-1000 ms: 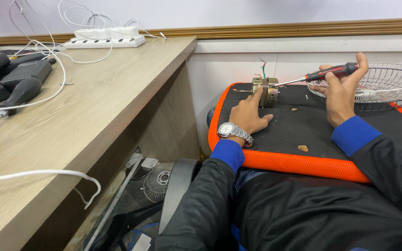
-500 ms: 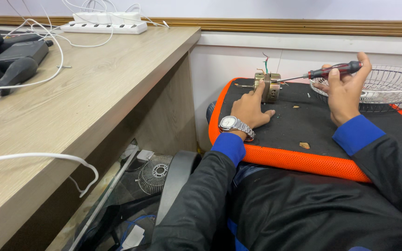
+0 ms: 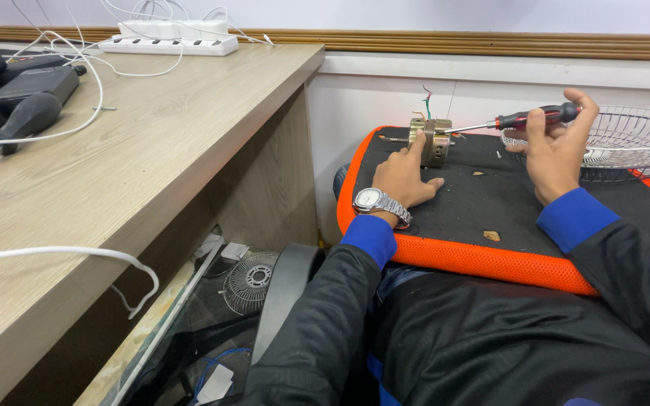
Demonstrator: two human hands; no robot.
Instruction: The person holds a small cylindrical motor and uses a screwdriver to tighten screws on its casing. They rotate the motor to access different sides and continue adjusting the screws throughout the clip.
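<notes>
A small brass-coloured motor with thin wires sticking up stands on a black pad with an orange rim on my lap. My left hand, with a metal wristwatch, rests on the pad and steadies the motor with its fingers. My right hand grips a screwdriver with a red and black handle, and its tip reaches the motor's right side.
A round wire fan grille lies on the pad's right end behind my right hand. A wooden desk at left carries a white power strip, white cables and dark tools. Another small grille lies below.
The view has shifted slightly; both hands stay at the motor, with the screwdriver still held against it.
</notes>
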